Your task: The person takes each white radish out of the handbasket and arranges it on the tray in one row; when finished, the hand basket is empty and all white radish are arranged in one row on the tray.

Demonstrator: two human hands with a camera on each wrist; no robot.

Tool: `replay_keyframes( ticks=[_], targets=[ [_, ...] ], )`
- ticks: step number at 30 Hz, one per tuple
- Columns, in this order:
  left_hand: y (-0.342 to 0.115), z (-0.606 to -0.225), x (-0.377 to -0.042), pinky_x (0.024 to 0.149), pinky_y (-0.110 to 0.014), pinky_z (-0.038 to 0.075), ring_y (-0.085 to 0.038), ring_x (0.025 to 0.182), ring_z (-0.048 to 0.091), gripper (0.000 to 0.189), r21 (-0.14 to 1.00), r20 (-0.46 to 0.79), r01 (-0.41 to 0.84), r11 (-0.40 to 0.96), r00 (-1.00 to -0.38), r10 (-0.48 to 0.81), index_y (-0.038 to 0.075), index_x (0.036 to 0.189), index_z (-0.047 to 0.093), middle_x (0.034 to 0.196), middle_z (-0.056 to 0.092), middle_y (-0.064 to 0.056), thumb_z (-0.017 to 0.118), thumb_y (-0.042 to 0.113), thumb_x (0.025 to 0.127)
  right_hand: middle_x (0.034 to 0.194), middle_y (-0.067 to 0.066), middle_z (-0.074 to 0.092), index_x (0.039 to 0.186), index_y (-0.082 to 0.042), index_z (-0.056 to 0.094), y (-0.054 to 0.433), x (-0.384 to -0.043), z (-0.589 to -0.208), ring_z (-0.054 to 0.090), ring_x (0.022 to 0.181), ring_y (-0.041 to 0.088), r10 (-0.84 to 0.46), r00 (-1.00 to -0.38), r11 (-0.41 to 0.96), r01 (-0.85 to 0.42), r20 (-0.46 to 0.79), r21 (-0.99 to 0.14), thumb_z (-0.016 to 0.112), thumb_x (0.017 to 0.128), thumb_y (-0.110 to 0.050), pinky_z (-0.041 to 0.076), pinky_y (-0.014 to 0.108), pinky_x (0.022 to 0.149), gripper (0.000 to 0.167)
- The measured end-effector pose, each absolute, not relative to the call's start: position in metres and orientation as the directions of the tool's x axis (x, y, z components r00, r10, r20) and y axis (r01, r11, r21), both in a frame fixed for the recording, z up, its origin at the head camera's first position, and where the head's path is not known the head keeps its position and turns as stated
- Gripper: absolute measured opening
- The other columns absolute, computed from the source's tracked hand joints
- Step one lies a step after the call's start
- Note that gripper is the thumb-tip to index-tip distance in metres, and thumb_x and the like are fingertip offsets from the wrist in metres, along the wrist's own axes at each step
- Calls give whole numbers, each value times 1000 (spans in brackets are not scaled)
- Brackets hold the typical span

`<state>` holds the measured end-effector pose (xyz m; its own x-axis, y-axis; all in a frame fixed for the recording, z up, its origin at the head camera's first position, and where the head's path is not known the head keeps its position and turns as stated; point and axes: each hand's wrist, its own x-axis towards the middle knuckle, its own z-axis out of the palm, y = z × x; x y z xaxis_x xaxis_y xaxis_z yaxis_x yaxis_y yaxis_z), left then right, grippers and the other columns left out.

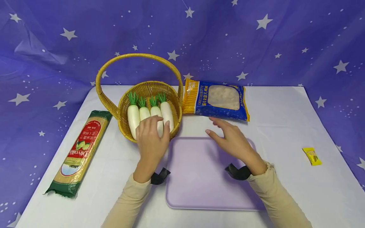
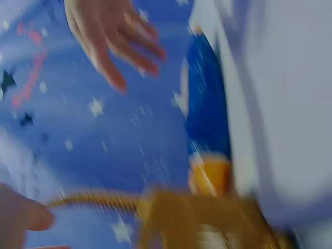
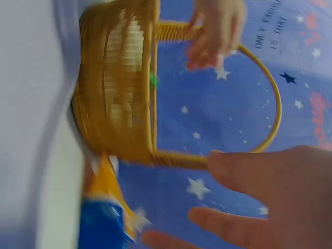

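Several white radishes with green tops lie side by side in a woven basket with a tall arched handle. My left hand is over the basket's near side and overlaps the lower ends of the radishes in the head view. From the right wrist view, that left hand hovers above the basket rim with loosely bent fingers, holding nothing. My right hand hangs over the back part of a lilac tray, its fingers spread and nothing in them. The left wrist view shows that right hand with fingers apart.
Behind the tray lies a blue and yellow bag of orecchiette. A long pack of spaghetti is at the left, and a small yellow packet at the right. A purple star-patterned cloth hangs behind the white table.
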<state>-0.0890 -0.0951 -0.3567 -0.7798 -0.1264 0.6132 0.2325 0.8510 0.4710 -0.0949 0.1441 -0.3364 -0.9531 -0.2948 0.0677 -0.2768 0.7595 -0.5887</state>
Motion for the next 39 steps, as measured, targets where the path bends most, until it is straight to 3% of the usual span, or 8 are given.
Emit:
replay_keyframes(
  ticks=[3, 6, 10, 13, 17, 21, 30, 39],
  targets=[
    [-120, -369, -90, 70, -39, 35, -30, 77, 51, 27, 576, 677, 191, 795, -656, -333, 2, 90, 62, 81, 60, -13, 59, 28, 82, 114, 17, 61, 128, -10, 49, 138, -96, -346, 60, 98, 26, -359, -932, 520, -150, -55, -841, 53, 90, -29, 45, 44, 85, 42],
    [-144, -387, -93, 71, -34, 32, -28, 79, 44, 27, 688, 642, 176, 704, -600, -477, -1, 98, 58, 87, 50, -18, 60, 20, 82, 114, 21, 60, 125, -8, 51, 127, -95, -358, 62, 92, 20, -409, -902, 276, 20, -136, -961, 52, 91, -21, 46, 39, 82, 36],
    [-167, -414, -95, 89, -34, 28, -27, 110, 36, 36, 821, 520, 204, 533, -654, -549, 1, 117, 52, 118, 38, -21, 55, 7, 82, 125, 24, 53, 128, -3, 47, 106, -94, -370, 62, 100, 15, -439, -886, -29, 179, -149, -983, 51, 91, -18, 46, 33, 89, 40],
    [-174, -427, -95, 105, -41, 20, -27, 131, 22, 44, 887, 416, 197, 417, -731, -541, 5, 129, 46, 137, 27, -20, 48, 4, 85, 135, 28, 40, 135, 4, 36, 88, -96, -373, 52, 118, 25, -461, -882, -289, 251, -95, -924, 45, 93, -10, 40, 34, 99, 45],
    [-175, -432, -95, 112, -38, 13, -21, 138, 19, 46, 929, 318, 158, 334, -802, -506, 6, 136, 36, 144, 28, -13, 40, 13, 91, 144, 26, 26, 140, 4, 24, 64, -108, -369, 30, 133, 32, -456, -890, -515, 284, -22, -809, 34, 95, -5, 28, 34, 108, 47],
    [-173, -431, -95, 112, -34, 15, -13, 136, 23, 45, 934, 295, 137, 330, -817, -495, 8, 137, 33, 144, 34, -7, 37, 18, 93, 148, 20, 23, 142, 0, 22, 40, -132, -360, 21, 138, 29, -413, -910, -569, 281, -27, -773, 33, 97, -12, 17, 34, 112, 48],
    [-171, -432, -95, 111, -35, 17, -14, 136, 25, 44, 927, 303, 134, 350, -819, -488, 11, 136, 34, 143, 36, -7, 37, 18, 93, 150, 15, 13, 144, -10, 22, 3, -188, -351, 10, 141, 24, -325, -921, -481, 355, -213, -802, 35, 97, -27, 8, 33, 114, 52],
    [-165, -419, -88, 111, -39, 16, -22, 136, 24, 43, 929, 308, 149, 338, -818, -486, 5, 136, 33, 142, 35, -15, 36, 11, 93, 153, -8, 8, 143, -28, 25, -11, -210, -351, 1, 141, 12, -317, -883, -179, 415, -347, -892, 38, 95, -41, 3, 35, 114, 51]
  ],
)
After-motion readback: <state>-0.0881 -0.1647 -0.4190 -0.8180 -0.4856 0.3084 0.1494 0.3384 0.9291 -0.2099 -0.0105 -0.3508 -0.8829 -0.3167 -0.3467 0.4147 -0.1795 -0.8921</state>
